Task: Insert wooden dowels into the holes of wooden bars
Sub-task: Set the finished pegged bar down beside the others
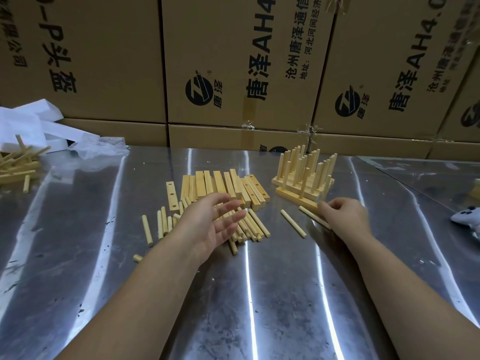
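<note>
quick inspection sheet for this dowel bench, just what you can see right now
surface: shiny metal table, scuffed, with small wood crumbs
job's things: loose dowels heaped at centre; bare bars stacked behind them; doweled bars to the right, pegs upright
clutter: white foam and plastic film far left, by a heap of wood pieces; white game controller at the right edge
grippers: left hand open above the loose dowels; right hand with fingers curled at the near end of the front bar, grip unclear
cables: nothing seen
surroundings: printed cardboard cartons stacked behind the table
</note>
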